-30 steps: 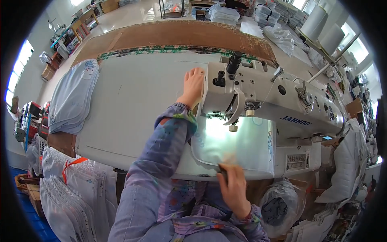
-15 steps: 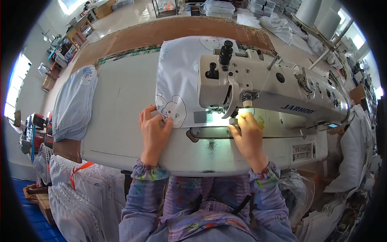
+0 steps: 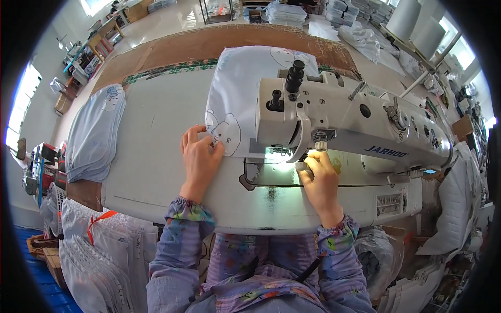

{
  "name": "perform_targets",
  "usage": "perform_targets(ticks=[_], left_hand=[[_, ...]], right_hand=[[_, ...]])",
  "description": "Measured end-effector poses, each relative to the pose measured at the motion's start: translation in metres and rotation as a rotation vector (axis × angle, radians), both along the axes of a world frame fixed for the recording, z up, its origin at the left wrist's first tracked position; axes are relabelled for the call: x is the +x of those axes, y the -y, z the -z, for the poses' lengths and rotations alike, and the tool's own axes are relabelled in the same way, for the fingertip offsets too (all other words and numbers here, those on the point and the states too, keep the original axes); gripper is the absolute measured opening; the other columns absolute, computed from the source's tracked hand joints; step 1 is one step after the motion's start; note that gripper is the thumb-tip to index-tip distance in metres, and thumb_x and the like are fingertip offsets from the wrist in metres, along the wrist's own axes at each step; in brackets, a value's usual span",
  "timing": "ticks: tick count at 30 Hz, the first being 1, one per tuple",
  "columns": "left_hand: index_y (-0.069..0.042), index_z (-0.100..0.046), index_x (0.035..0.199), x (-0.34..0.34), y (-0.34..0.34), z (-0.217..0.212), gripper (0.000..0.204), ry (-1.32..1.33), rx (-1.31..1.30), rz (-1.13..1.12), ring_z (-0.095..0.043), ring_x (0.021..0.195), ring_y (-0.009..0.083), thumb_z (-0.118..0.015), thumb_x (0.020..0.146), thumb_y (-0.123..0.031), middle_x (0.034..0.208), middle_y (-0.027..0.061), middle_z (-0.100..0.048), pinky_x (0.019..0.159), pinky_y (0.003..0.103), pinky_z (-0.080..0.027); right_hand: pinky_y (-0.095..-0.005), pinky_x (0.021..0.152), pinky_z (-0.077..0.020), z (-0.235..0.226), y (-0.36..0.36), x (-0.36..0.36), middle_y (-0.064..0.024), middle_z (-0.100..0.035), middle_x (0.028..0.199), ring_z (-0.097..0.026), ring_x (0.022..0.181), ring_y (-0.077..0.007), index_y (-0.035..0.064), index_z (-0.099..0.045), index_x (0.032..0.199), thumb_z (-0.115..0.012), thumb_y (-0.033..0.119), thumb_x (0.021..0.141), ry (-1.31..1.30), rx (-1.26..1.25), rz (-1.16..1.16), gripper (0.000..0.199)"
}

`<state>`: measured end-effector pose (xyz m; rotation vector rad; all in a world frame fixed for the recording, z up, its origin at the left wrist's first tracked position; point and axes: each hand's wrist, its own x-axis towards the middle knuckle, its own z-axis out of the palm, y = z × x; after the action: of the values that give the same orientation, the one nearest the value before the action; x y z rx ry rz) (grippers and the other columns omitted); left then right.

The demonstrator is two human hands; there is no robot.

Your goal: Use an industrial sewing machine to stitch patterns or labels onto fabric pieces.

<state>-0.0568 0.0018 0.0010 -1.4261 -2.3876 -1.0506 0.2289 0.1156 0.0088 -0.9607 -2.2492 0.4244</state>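
- Left: the stack of white cloth panels (image 3: 96, 138) lies on the surface (image 3: 156, 161), well apart from both your hands.
- Left hand (image 3: 197, 161): your fingers are bent onto the near left corner of the printed white cloth (image 3: 237, 83), beside the drawn animal. This view does not tell whether they pinch or only press.
- Cloth: it lies spread on the surface, to the left of and partly behind the head of the sewing machine (image 3: 339, 112), its near edge running toward the lit area under the head. Judging by your pose, the step in hand is aligning that edge for stitching.
- Right hand (image 3: 322, 182): your fingers are curled beside the knob (image 3: 301, 166) below the machine head. Their tips are partly hidden; you cannot tell what, if anything, they grasp.
- Next move: it likely calls for a straight near edge, a flat corner under your left fingers, and right fingers clear of the needle before feeding.
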Motion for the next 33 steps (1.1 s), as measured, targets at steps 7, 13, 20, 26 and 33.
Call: perform_targets(ticks=[7,13,20,26,33], left_hand=[[0.001,-0.07,0.075,-0.003,-0.002,0.004,0.019,-0.004,0.018,-0.014,-0.051,0.123,0.0371,-0.074,0.078,-0.017,0.129,0.0162,-0.062,0.109,0.047,-0.038],[0.002,-0.07,0.074,0.003,0.011,-0.001,0.02,0.002,0.001,0.0,-0.051,0.122,0.038,-0.074,0.078,-0.016,0.127,0.0178,-0.062,0.107,0.047,-0.04],[0.002,-0.065,0.12,0.006,-0.009,-0.013,0.039,0.637,0.248,-0.078,-0.067,0.088,0.0249,-0.075,0.093,-0.025,0.103,0.0126,-0.07,0.077,0.037,-0.053],[-0.013,-0.042,0.153,-0.033,-0.03,0.007,0.071,0.304,0.27,0.057,-0.072,0.098,0.0368,-0.076,0.091,-0.014,0.111,0.0215,-0.072,0.084,0.041,-0.057],[-0.008,-0.075,0.111,-0.054,-0.035,-0.035,0.042,0.312,0.612,0.081,-0.068,0.084,0.0343,-0.054,0.078,0.009,0.11,0.0159,-0.072,0.076,0.045,-0.054]], right_hand=[[-0.0388,0.082,-0.0567,0.001,0.001,0.0,-0.0087,-0.065,0.112,-0.068,0.099,-0.0294,0.0005,-0.069,0.102,-0.073,-0.001,0.077,-0.021,0.012,0.003,0.025],[-0.0392,0.083,-0.0565,0.002,0.004,0.001,-0.0099,-0.065,0.112,-0.068,0.099,-0.0307,0.0007,-0.069,0.103,-0.074,-0.001,0.077,-0.032,-0.012,0.002,0.026],[-0.0397,0.081,-0.0561,0.003,-0.003,0.013,-0.0093,-0.065,0.113,-0.067,0.098,-0.0311,0.001,-0.069,0.103,-0.074,-0.002,0.077,-0.053,0.025,0.011,0.026],[-0.0445,0.089,-0.051,0.01,-0.005,-0.005,-0.0119,-0.066,0.107,-0.064,0.099,-0.0353,0.0005,-0.069,0.102,-0.068,0.004,0.082,0.003,0.119,0.008,0.02],[-0.0426,0.088,-0.0525,0.026,-0.016,0.015,-0.0176,-0.068,0.106,-0.066,0.101,-0.0352,-0.0019,-0.072,0.105,-0.062,0.003,0.092,0.046,0.079,-0.014,0.016]])
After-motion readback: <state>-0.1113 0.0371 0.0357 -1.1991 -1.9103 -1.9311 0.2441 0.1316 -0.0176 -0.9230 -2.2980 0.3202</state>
